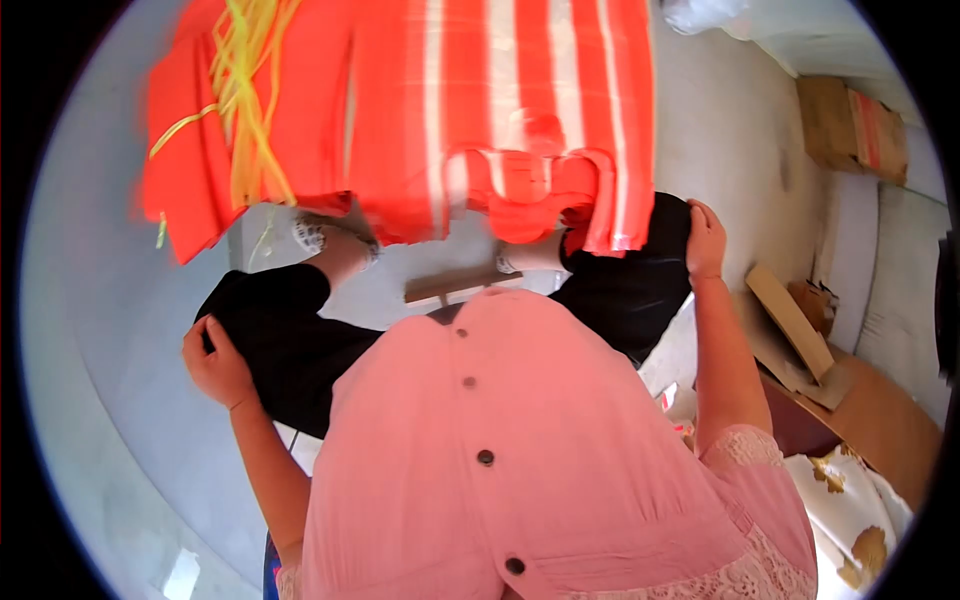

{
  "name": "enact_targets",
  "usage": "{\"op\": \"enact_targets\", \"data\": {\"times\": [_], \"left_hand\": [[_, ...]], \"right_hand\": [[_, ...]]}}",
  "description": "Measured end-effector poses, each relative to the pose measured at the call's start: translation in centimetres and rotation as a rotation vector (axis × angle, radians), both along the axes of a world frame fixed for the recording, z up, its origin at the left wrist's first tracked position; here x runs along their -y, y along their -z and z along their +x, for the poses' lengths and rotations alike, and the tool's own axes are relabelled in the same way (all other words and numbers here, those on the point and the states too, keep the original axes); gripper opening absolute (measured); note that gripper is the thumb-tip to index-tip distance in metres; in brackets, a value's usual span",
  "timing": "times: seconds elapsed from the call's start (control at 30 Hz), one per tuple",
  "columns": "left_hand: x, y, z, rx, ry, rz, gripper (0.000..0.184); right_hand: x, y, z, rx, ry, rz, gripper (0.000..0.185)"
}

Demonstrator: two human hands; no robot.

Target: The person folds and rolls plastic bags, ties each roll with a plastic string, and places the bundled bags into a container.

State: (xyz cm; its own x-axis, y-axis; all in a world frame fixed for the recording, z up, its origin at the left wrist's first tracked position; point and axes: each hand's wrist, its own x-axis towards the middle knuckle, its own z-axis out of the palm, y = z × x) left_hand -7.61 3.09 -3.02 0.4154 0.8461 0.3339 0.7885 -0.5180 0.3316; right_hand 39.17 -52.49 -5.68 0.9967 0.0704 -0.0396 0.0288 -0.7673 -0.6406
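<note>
Sitting with knees apart, a person [560, 420] in a pink shirt [400, 430] and black trousers [270, 320] is resting both hands on the legs, just short of a bright heap of red cloth [390, 130]. The left hand [218, 367] is lying over the left knee, its fingers loosely bent and released, with a gap showing beside the thumb. The right hand [706, 242] is curling around the outer side of the right knee, near the cloth's edge; I cannot tell whether its fingers are gripping the trousers or merely touching them. The cloth is spreading ahead of the knees, its lower edge hanging in uneven folds and partly blurring; what is bearing it is hidden from me. White stripes [500, 60] are running down its right part, while yellow strips [245, 130] are trailing in a tangle across its left part. Below, patterned shoes [309, 233] are showing, and a brown bar [450, 284] is lying between the feet. Off to the right, a box [835, 125] is standing by the wall, and cardboard [895, 415] is lying near a leaf-patterned white cloth [815, 500].
</note>
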Motion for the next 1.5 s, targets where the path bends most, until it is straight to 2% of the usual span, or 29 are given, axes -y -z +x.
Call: {"op": "enact_targets", "data": {"times": [0.1,0.27,0.37,0.5,0.63,0.7,0.8,0.83,0.9,1.03,1.1,1.2,1.3,1.5], "left_hand": [[0.2,-0.2,0.3,0.038,0.016,-0.011,0.015],[1.2,-1.4,1.6,0.011,0.001,-0.014,0.013],[0.9,-1.4,1.4,-0.108,0.152,0.088,0.013],[2.2,-2.3,3.0,-0.364,0.302,0.177,0.021],[5.1,-3.1,5.8,-0.645,0.539,0.050,0.027],[7.2,-2.3,7.1,-0.890,0.638,-0.045,0.028],[10.0,1.4,7.1,-1.008,0.773,-0.091,0.024],[10.8,2.1,7.2,-1.007,0.804,-0.185,0.024],[11.7,2.4,7.3,-0.999,0.767,-0.392,0.025],[10.1,0.1,6.7,-0.945,0.679,-0.079,0.023],[9.8,-1.6,6.9,-0.958,0.613,-0.071,0.021],[9.8,-0.4,5.8,-0.979,0.706,0.044,0.013],[9.9,1.7,5.2,-0.968,0.636,0.057,0.009],[10.5,1.7,4.6,-0.934,0.536,0.020,0.008]], "right_hand": [[1.2,0.9,0.5,0.002,-0.027,0.021,0.037],[0.5,0.3,0.2,-0.018,0.015,0.028,0.038],[0.5,0.4,0.1,-0.001,0.011,0.014,0.038],[-0.3,-0.7,-0.8,0.013,0.012,-0.015,0.039],[0.2,-0.5,-1.0,0.013,0.026,-0.013,0.040],[0.3,-0.3,-1.1,0.028,0.026,-0.010,0.040],[0.7,-0.4,-1.7,0.046,0.046,-0.025,0.039],[0.8,-0.5,-2.0,0.049,0.057,-0.018,0.040],[0.9,-0.6,-2.2,0.053,0.060,-0.004,0.040],[1.2,-0.1,-1.9,0.048,0.073,-0.033,0.040],[0.9,-0.5,-2.0,0.040,0.069,-0.014,0.040],[0.4,-0.5,-1.9,0.051,0.049,-0.020,0.039],[0.0,-0.8,-2.2,0.077,0.021,-0.007,0.037],[-0.2,-1.7,-2.9,0.119,0.046,0.009,0.034]]}}
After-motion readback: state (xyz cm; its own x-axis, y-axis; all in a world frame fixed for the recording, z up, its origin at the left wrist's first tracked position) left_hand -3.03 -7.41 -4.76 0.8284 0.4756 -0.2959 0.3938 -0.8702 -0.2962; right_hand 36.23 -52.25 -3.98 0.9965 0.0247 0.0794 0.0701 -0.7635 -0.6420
